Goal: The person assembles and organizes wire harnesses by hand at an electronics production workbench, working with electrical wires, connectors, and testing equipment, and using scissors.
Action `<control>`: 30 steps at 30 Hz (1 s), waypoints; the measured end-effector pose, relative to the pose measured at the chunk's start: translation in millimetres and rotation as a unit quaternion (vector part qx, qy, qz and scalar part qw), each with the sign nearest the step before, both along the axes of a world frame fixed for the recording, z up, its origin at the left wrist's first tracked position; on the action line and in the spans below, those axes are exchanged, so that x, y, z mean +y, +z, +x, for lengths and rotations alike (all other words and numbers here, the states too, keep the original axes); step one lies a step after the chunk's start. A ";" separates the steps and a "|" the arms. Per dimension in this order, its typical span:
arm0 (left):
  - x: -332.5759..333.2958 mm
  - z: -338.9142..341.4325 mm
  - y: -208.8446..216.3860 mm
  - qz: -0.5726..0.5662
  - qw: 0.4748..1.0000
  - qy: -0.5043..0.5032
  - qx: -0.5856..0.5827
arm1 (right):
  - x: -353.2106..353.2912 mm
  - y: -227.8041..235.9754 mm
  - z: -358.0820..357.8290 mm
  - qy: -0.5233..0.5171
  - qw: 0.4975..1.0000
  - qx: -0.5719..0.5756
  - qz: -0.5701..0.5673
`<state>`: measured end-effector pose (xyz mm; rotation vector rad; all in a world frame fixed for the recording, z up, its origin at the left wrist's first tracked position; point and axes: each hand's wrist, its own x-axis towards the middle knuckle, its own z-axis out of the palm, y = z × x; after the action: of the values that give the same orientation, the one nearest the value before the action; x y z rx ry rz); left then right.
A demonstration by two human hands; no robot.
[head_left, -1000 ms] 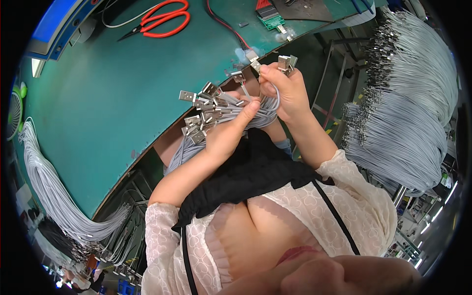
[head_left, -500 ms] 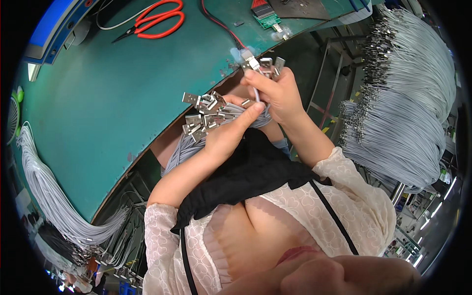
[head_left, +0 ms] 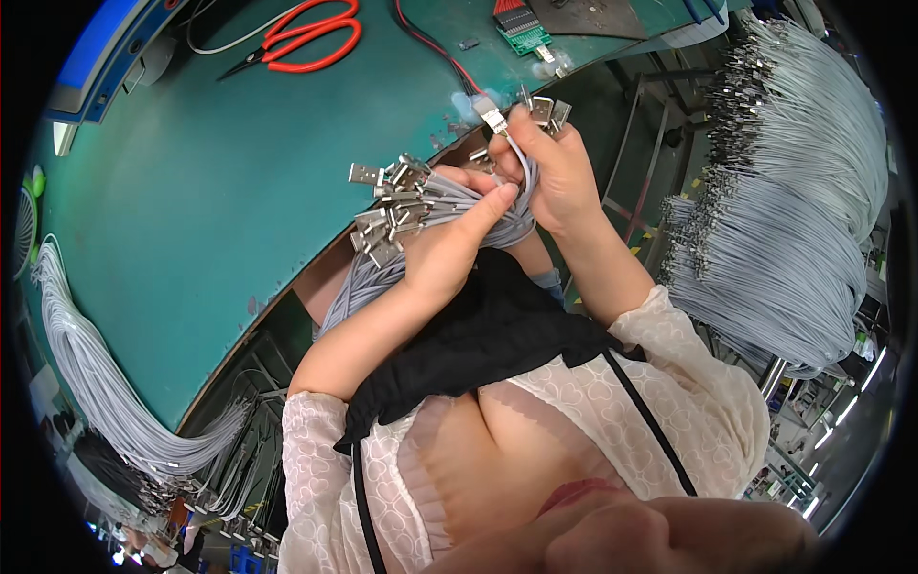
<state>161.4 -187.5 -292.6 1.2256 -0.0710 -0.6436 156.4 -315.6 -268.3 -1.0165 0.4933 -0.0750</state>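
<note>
Clasping smooth grey cables [head_left: 363,284] (boxy metal plugs [head_left: 371,220] splayed): left hand [head_left: 448,244], right hand [head_left: 562,182].

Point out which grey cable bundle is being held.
The middle bundle, gripped in the left hand. The left bundle lies along the table edge, and the right bundle is heaped off the table; no hand touches those.

Ahead-left of the left hand [head_left: 448,251], scissors [head_left: 304,34] lie on the table [head_left: 201,239]; farther left is a cable bundle [head_left: 88,359]. Right of the right hand [head_left: 559,182], cable stacks [head_left: 779,258] apparently rest on a rack [head_left: 773,376].
</note>
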 end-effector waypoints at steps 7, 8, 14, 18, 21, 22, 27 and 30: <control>-5.8 2.4 11.4 -0.026 0.993 0.082 0.082 | 12.5 5.2 -3.5 0.002 0.997 -0.010 -0.080; -4.1 -0.1 11.4 -0.026 0.993 0.081 0.082 | 11.6 5.2 -4.6 -0.004 0.998 -0.003 -0.059; 6.6 -4.4 10.2 -0.019 0.999 0.032 0.001 | -0.3 -0.9 -7.2 0.006 0.996 -0.005 -0.093; 7.1 -0.4 12.2 -0.036 0.999 0.020 0.032 | -3.6 -2.6 -0.2 -0.006 0.998 -0.006 -0.061; 10.3 -0.1 6.4 -0.027 0.999 0.020 0.012 | 2.1 -1.2 0.4 -0.014 0.997 -0.009 -0.069; 10.9 -0.2 2.6 -0.011 1.000 0.016 -0.015 | 5.5 0.6 2.0 -0.030 0.998 -0.007 -0.054; 11.0 -1.1 11.9 0.021 0.999 -0.041 -0.002 | 13.7 9.4 4.5 0.000 0.999 0.003 -0.050; 9.2 -1.3 -0.1 -0.245 0.936 0.021 0.251 | 15.6 12.2 -1.5 0.029 0.998 0.011 -0.049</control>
<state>160.0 -178.4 -292.7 0.5575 0.2126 -0.8262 154.8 -300.1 -256.1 -1.1278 0.4831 -0.0374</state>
